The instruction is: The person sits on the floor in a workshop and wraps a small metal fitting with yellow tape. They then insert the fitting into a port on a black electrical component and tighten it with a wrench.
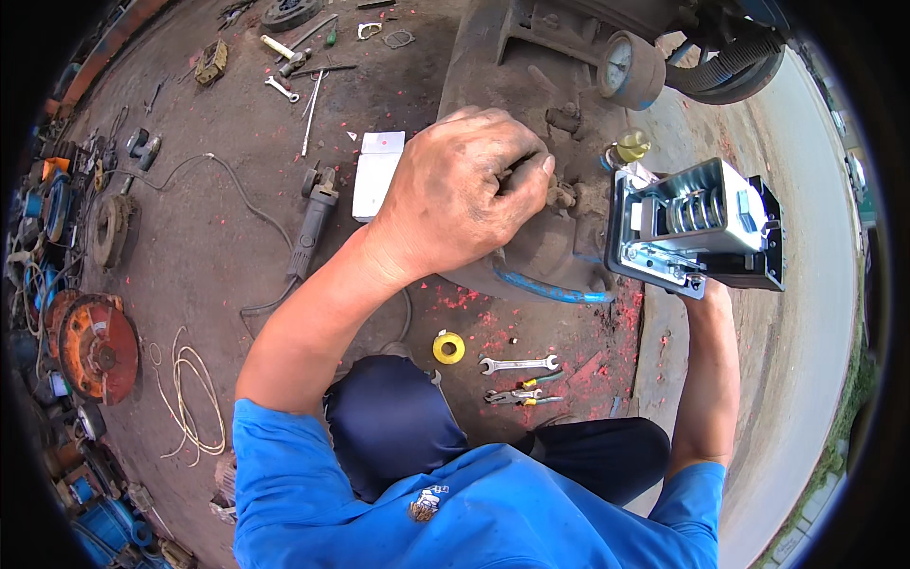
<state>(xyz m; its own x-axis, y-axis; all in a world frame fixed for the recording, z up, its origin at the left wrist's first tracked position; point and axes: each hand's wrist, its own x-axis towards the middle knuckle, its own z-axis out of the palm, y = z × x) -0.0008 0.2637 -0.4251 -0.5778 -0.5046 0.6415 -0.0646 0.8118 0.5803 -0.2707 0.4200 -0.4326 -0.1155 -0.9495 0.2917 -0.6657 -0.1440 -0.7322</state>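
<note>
My left hand (463,194) is raised over the dusty tank (493,85), thumb and fingers closed together; whatever they pinch is hidden. Just past its fingertips, a brass-coloured fitting (562,196) stands on the tank. On the right, my right hand (708,296) holds up a pressure switch (697,228) with its cover off, mostly hiding the hand. A coil spring (695,211), a metal bracket and a black housing show on the switch. Behind it is a small yellowish clear part (632,144). A round pressure gauge (630,71) sits on the machine beyond.
Before my knees lie a yellow tape roll (448,348), an open-ended wrench (519,364) and pliers (517,396). Left of the tank are a white box (377,180) and a corded angle grinder (315,223). A hammer (294,64) and several tools lie farther off. Motor parts (100,349) crowd the left edge.
</note>
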